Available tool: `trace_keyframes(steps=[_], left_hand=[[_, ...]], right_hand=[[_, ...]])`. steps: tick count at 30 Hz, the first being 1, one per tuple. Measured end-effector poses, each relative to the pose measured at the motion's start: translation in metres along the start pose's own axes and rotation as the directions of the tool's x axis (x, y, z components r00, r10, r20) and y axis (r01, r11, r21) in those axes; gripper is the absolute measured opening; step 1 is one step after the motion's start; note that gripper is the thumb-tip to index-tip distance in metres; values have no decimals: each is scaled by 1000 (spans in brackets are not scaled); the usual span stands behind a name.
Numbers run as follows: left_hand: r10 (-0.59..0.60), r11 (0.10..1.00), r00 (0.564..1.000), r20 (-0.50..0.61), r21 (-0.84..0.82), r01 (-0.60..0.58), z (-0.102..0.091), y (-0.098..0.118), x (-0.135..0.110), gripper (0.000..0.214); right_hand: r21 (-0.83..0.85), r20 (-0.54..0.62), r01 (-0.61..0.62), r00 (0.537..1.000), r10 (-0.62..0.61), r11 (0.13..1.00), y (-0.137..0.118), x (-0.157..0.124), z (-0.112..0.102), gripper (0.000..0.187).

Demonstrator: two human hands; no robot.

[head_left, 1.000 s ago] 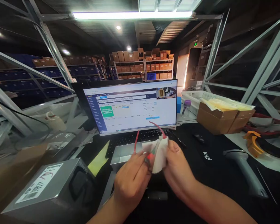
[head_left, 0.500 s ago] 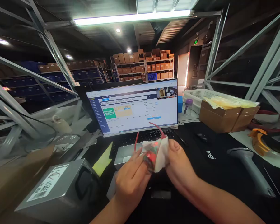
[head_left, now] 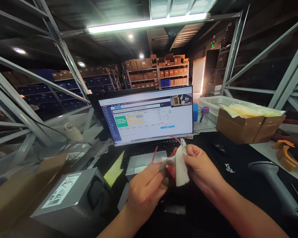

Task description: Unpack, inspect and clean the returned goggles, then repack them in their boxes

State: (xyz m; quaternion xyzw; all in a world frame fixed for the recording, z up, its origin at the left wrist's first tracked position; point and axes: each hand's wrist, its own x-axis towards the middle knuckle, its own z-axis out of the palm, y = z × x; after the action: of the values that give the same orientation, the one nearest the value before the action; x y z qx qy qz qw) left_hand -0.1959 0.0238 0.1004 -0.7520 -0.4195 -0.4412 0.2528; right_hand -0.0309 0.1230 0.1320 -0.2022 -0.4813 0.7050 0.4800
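Behind the counter (head_left: 206,124), steel shelving (head_left: 159,74) carries rows of cartons, most set with one face outward, presumably so that each can be told apart. A black mat (head_left: 211,168) covers the working area; at its far side the monitor (head_left: 144,122) is turned toward the person, probably so that the screen can be read over the hands. Right of it, a brown carton (head_left: 234,127) holds pale yellow packets near its open top, apparently for easy reach. On the left, a grey box (head_left: 89,198) lies with its printed label uppermost, and so legible. Between box and hands stands a silvery open tray (head_left: 135,167). The scanner (head_left: 269,178) lies on the right with its handle toward the near right, seemingly ready to pick up. The left hand (head_left: 147,186) is curled around a red item (head_left: 172,172), partly hidden and blurred; the right hand (head_left: 201,162) pinches a white cloth (head_left: 181,167) touching that item, a two-sided hold that likely steadies both. A thin red strand (head_left: 155,154) rises beside the left fingers; its attachment cannot be told.
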Motion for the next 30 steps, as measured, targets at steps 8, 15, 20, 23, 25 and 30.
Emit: trace_keyframes(steps=[8,15,20,23,25,30], left_hand=[[-99,982,966,240,-132,133,-26,-17,10,30],[-25,982,922,388,-164,96,-33,-11,14,33],[38,984,856,516,-166,56,-30,-13,11,19],[95,991,823,561,-132,-24,-29,-13,14,22],[119,992,818,563,-111,-68,-29,-13,15,24],[137,988,814,565,-139,-69,-34,-13,19,23]], right_hand=[[-710,126,263,960,-249,654,-66,13,-80,49],[-729,373,466,885,-279,501,-69,-1,-67,39],[-648,664,389,710,235,654,-29,-3,-29,46],[-661,612,309,749,253,683,-8,-14,-14,42],[-706,529,310,828,184,637,-1,-20,-8,39],[-645,636,239,695,336,725,-16,-6,-21,47]])
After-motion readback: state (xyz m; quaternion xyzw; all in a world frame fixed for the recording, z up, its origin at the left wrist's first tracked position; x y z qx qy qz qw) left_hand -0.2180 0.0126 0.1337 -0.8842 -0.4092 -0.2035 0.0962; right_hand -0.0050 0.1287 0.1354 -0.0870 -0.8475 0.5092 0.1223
